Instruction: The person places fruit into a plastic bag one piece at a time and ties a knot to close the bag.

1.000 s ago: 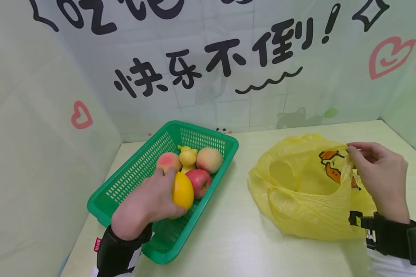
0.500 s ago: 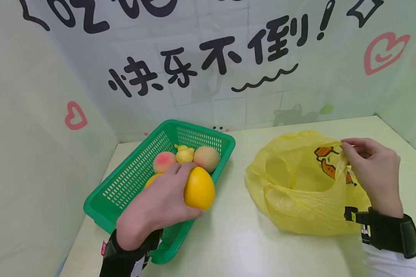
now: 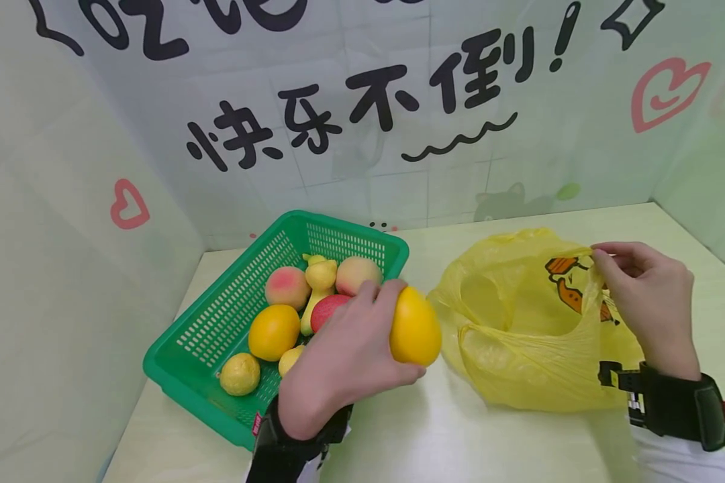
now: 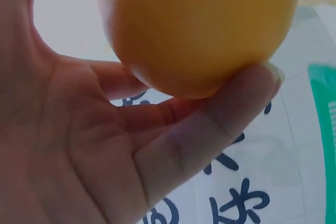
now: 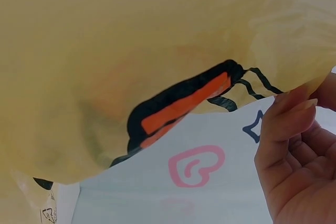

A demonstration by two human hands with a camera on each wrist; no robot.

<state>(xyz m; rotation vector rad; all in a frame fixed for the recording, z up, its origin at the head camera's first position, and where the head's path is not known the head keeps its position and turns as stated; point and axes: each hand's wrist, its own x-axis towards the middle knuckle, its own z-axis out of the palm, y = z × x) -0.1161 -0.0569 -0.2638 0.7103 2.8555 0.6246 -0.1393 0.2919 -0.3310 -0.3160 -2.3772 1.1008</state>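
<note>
My left hand point(image 3: 353, 359) grips a smooth, rounded yellow-orange fruit point(image 3: 415, 327) between thumb and fingers, beyond the right rim of the green basket point(image 3: 175, 396). In the left wrist view the fruit point(image 4: 199, 24) sits against the curled fingers. My right hand point(image 3: 655, 298) pinches the rim of a thin yellow plastic bag point(image 3: 532, 369), holding its mouth open. The right wrist view shows the bag's film point(image 5: 131, 35) stretched out from the pinching fingertips.
In the basket lie two peaches point(image 3: 287, 287), a yellow pear-shaped piece point(image 3: 321, 274), a partly covered red apple point(image 3: 326, 310), another yellow-orange fruit point(image 3: 274, 333) and a small yellow ball-like fruit point(image 3: 239, 374). A printed cloth wall point(image 3: 362, 181) stands behind the pale table point(image 3: 399, 436).
My left hand has lifted the yellow-orange fruit out of the basket and carried it right, toward the bag. The right hand keeps its pinch on the bag rim.
</note>
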